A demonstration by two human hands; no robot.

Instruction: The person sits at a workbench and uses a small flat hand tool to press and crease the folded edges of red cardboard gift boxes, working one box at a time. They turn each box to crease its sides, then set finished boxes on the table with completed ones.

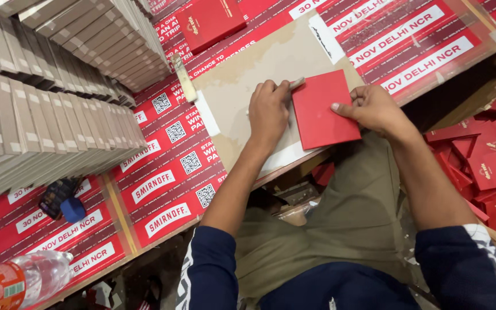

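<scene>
Sleeves of dark blue cloth and your olive trousers fill the near edge of the view. Beyond them, your left hand (269,112) lies knuckles-up on the beige work board (242,74), fingers curled together and pressing a pale flat tool (297,82) against the left edge of the red card panel (324,109). Your right hand (372,108) steadies the panel's right edge, thumb on top and fingers closed on the edge.

The panel lies flat, half on the board and half over the table's (167,183) near edge. It looks light, thin and fairly stiff, with a smooth face that may slide, so hold it by its edges, not the middle.

To your right, a heap of red folded boxes (489,161) sits lower down. To your left lie a plastic bottle (24,278) and a blue cap (73,209); farther off, rows of grey card pieces (47,115) stand stacked on edge, and one red box (210,22) rests at the far side.
</scene>
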